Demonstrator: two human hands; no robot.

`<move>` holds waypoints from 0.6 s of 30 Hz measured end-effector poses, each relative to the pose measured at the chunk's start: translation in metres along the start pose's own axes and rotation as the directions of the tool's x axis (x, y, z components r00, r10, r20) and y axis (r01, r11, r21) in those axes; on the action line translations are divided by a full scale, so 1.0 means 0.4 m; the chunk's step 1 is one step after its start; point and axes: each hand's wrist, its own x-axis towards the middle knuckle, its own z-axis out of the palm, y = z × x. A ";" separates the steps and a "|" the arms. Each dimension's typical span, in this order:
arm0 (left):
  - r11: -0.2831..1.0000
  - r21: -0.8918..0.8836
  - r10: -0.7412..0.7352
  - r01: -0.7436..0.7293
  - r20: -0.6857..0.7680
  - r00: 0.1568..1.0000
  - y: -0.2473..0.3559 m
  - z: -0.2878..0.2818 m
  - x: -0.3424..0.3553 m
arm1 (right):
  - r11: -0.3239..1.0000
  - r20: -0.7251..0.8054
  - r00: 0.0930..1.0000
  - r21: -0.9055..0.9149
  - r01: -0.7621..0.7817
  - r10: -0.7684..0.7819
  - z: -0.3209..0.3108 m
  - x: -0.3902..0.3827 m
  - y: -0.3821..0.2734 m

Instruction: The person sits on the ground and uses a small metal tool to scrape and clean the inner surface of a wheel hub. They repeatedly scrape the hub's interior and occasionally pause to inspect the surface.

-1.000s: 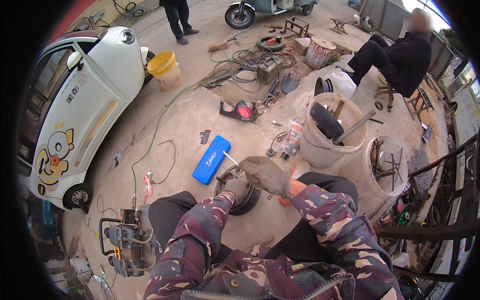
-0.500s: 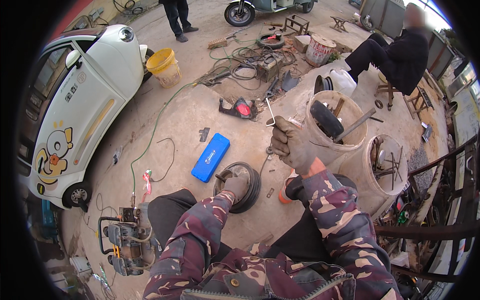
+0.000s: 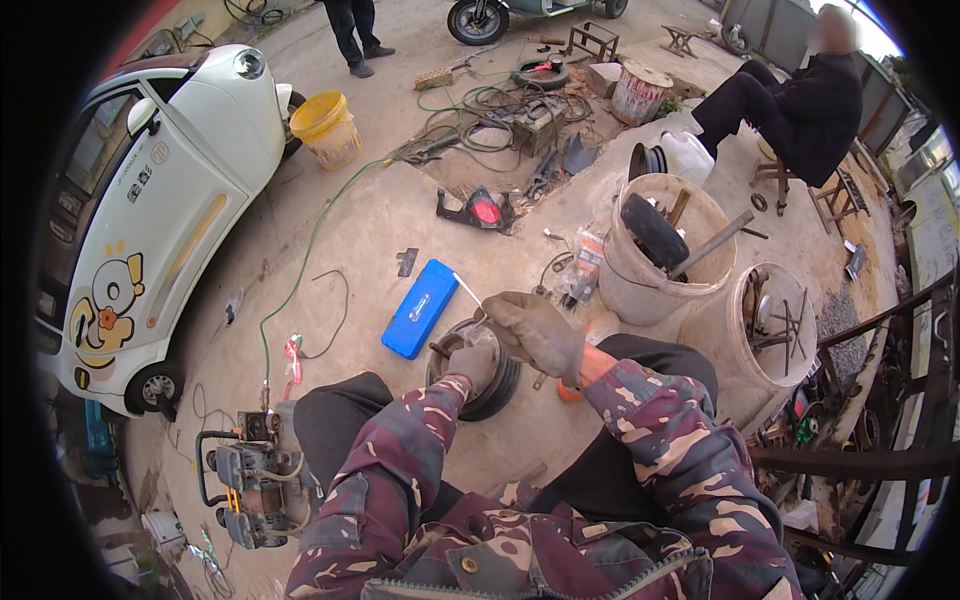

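A dark wheel rim lies on the concrete between my knees. My gloved left hand is closed on its middle, the fingertips hidden inside; a short stub sticks out beside them. Over the rim's right side, my gloved right hand is closed around a thin, bent metal rod like a hex key. The rod's pale long end points up and left, towards a blue case lying just beyond the rim.
Two white buckets of metal parts stand at my right. An air compressor sits at my left, its green hose crossing the ground. A white car is parked at left; a person sits at far right.
My right hand has moved left and down with the rod, from beside the buckets to over the wheel rim. A plastic packet by the bucket has come into sight. My left hand stays on the rim.
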 end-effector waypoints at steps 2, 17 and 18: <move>0.999 -0.038 0.008 -0.010 -0.050 0.999 -0.001 0.004 -0.004 | 1.000 0.005 1.000 -0.012 -0.001 0.001 0.003 -0.004 0.000; 0.966 0.188 0.225 -0.179 -0.258 0.939 -0.069 0.131 0.028 | 0.993 0.049 0.998 -0.116 -0.031 0.037 0.031 -0.025 0.002; 0.954 0.235 0.249 -0.188 -0.270 0.930 -0.072 0.141 0.031 | 0.993 0.044 0.998 -0.117 -0.027 0.033 0.030 -0.026 0.004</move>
